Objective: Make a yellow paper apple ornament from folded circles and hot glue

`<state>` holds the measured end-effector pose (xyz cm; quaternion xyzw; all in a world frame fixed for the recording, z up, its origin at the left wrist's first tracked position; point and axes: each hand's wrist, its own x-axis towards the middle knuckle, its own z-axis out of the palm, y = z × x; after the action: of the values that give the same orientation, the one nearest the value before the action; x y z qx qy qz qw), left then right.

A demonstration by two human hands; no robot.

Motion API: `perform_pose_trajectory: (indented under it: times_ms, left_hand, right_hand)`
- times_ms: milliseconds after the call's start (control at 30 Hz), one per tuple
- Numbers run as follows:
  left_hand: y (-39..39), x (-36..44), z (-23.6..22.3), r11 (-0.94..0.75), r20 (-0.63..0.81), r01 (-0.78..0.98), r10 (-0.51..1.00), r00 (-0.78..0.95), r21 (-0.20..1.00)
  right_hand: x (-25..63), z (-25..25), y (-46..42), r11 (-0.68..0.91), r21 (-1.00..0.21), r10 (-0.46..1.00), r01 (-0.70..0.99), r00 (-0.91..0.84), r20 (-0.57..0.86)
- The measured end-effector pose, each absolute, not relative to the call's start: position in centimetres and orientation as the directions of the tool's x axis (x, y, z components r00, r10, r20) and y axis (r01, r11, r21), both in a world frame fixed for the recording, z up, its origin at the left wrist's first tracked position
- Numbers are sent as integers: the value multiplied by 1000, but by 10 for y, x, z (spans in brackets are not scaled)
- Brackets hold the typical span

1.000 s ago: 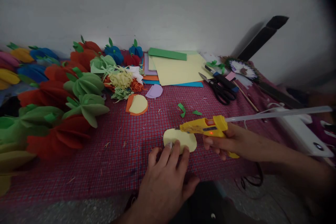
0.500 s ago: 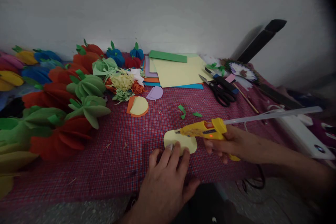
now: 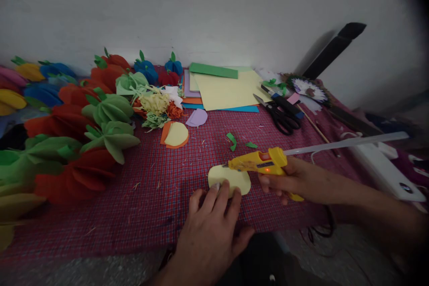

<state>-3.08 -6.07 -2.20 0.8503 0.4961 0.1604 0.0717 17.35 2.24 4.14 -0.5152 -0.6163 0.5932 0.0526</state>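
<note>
A rounded pale yellow paper piece (image 3: 241, 182) lies on the checked tablecloth in front of me. My left hand (image 3: 211, 221) presses on its near edge with the fingers spread and flat, holding nothing. My right hand (image 3: 284, 181) is wrapped round the handle of a yellow glue gun (image 3: 259, 162), whose small red light is lit. The gun's tip is at the far left edge of the paper piece. A long translucent glue stick (image 3: 345, 144) sticks out of the gun's back to the right. Small green paper scraps (image 3: 232, 141) lie just beyond.
Colourful paper pumpkins (image 3: 109, 109) crowd the left side. Cut yellow and orange shapes (image 3: 177, 134) and lilac ones (image 3: 198, 117) lie mid-table. Paper sheets (image 3: 231, 91), black-handled scissors (image 3: 281, 120) and a pencil-like stick (image 3: 318, 127) are farther back. A white power strip (image 3: 389, 172) is at right.
The glue gun in my right hand has shifted very slightly left along the paper's far edge. My left hand stays pressed on the paper.
</note>
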Motion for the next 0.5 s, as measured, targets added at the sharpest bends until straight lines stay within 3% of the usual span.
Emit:
perform_pose_trajectory:
  times_ms: [500]
  left_hand:
    - [-61, -31, -23, -494, 210, 824, 868, 449, 279]
  right_hand:
    - [170, 54, 21, -211, -776, 688, 595, -474, -550]
